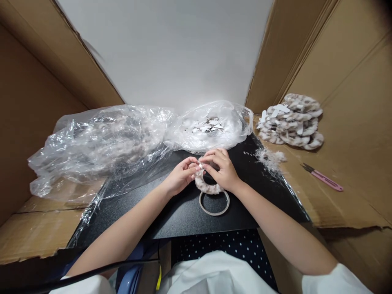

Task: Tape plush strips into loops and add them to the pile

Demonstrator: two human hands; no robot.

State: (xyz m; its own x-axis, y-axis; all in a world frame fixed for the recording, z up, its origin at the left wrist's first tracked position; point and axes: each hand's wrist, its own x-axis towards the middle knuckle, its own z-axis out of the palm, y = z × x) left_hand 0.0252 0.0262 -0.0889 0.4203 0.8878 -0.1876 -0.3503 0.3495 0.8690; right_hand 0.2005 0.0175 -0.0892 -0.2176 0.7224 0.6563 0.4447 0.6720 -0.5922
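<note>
A fluffy white-and-brown fur loop lies between my hands above the black tabletop. My left hand pinches its upper end with the thumb and fingertips. My right hand grips the same end from the other side, fingers bent over it. A small white bit shows between the fingertips, too small to name. Right below the loop, a thin pale ring, like a narrow tape roll, rests flat on the table.
Clear plastic bags stand behind my hands: a large one with furry pieces, a smaller one with small white-and-dark pieces. At right are piled fur loops with white tags, loose fluff and pink thread snips. Cardboard walls flank the table.
</note>
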